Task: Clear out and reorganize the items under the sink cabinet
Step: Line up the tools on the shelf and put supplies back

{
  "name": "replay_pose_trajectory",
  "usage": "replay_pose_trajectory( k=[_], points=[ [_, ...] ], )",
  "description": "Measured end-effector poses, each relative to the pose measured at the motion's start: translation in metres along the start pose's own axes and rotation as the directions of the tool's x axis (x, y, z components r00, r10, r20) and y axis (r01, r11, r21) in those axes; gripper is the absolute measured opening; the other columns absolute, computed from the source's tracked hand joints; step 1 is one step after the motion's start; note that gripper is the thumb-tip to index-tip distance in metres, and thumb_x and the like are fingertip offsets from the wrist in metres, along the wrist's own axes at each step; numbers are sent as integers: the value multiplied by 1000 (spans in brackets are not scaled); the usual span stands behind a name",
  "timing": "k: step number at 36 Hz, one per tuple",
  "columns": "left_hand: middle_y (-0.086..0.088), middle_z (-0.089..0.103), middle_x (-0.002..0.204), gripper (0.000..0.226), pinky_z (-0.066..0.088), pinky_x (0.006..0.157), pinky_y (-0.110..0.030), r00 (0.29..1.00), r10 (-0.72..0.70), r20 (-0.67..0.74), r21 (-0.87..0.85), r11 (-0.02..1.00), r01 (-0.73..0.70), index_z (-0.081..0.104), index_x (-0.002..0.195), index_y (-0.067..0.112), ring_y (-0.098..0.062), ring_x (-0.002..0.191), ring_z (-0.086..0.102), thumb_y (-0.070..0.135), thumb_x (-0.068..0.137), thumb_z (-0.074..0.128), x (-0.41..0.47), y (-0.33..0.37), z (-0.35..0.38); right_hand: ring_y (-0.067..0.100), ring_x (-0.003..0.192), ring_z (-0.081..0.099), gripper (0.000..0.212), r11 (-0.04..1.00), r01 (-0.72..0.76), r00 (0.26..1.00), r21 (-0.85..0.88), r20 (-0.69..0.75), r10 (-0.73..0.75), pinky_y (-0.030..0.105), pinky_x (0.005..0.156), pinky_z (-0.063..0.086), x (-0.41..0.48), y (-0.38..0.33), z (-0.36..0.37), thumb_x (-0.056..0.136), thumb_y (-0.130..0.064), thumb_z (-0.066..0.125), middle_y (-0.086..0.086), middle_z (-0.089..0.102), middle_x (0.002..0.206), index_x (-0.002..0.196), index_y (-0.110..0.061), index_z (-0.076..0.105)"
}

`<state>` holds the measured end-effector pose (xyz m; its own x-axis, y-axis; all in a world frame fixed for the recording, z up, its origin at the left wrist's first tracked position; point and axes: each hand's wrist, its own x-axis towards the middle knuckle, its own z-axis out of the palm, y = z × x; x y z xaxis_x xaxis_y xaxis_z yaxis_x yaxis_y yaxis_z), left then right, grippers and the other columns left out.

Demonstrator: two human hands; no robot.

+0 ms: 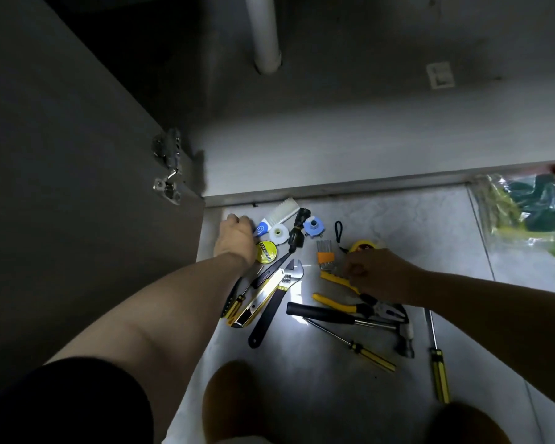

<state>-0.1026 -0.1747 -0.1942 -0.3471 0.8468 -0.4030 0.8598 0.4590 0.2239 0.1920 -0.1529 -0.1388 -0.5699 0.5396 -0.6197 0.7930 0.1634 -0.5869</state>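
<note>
Tools lie scattered on the tiled floor just outside the cabinet's front edge. The left hand reaches to 11 o'clock of the pile, fingers curled down beside a blue-and-white roll; whether it grips anything cannot be told. Just at its 4 o'clock lies a yellow tape roll. The right hand, at 2 o'clock of the pile, is closed with fingers pinched over the upper handle of the yellow pliers, by the hex key set. An adjustable wrench, a utility knife, a hammer and two screwdrivers crowd the middle. The cabinet floor at 12 o'clock lies open around the white pipe; the open door bounds the left, a plastic bag the right.
</note>
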Motion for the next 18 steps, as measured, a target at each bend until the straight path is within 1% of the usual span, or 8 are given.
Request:
replay_pose_trajectory(
  k=[4,6,9,12,14,15,17,18],
  points=[
    [-11,61,116,17,50,92,-43,1000,9,0,-84,996,-9,58,114,14,-30,108,57,14,97,58,-10,0,0,19,108,61,26,1000,-26,999,11,23,25,30,94,49,-3,-1,5,97,-8,58,4,62,126,122,-11,65],
    [-10,64,111,13,52,90,-45,999,20,-24,-173,985,-24,56,111,14,-30,102,60,14,98,57,-18,2,-2,20,112,61,24,999,-27,1000,36,11,27,31,95,48,-5,-3,5,98,-11,58,6,63,130,120,-11,67],
    [-8,61,101,10,47,71,-37,989,111,-100,-244,961,-133,47,100,21,-25,87,58,13,98,53,-38,4,-5,19,104,62,22,995,-65,998,78,-6,66,28,89,49,-6,-8,2,99,-15,57,8,66,121,117,-12,68],
    [1,56,87,26,37,52,-18,966,243,-85,-320,912,-257,35,92,35,-9,68,53,13,100,46,-63,17,-5,20,82,65,17,943,-107,993,316,-20,120,30,75,53,-6,-12,-1,98,-12,61,20,72,105,109,-2,69],
    [1,61,81,24,42,52,-15,949,315,-24,-437,850,-294,36,93,33,-7,64,56,13,102,45,-76,34,-3,24,78,64,16,867,-135,986,480,-25,167,37,74,55,-9,-14,-4,97,-10,62,21,69,96,108,0,68],
    [0,62,80,19,44,55,-18,937,349,7,-469,829,-305,37,95,29,-8,63,56,15,103,46,-80,44,0,26,79,63,15,824,-148,981,547,-24,192,39,75,55,-11,-15,-5,96,-9,62,21,68,95,108,-1,68],
    [2,56,78,12,43,63,-25,916,400,31,-503,798,-331,41,98,22,-9,64,51,17,103,50,-86,68,8,25,77,61,9,739,-169,975,652,-1,223,35,68,51,-17,-16,-8,98,-9,60,18,65,90,102,-7,68],
    [6,51,76,14,41,62,-21,910,414,27,-533,776,-337,42,97,21,-4,62,46,16,103,53,-89,81,14,22,72,60,8,694,-175,975,699,24,222,31,64,49,-20,-15,-11,98,-12,59,14,63,85,99,-11,67]
  ],
)
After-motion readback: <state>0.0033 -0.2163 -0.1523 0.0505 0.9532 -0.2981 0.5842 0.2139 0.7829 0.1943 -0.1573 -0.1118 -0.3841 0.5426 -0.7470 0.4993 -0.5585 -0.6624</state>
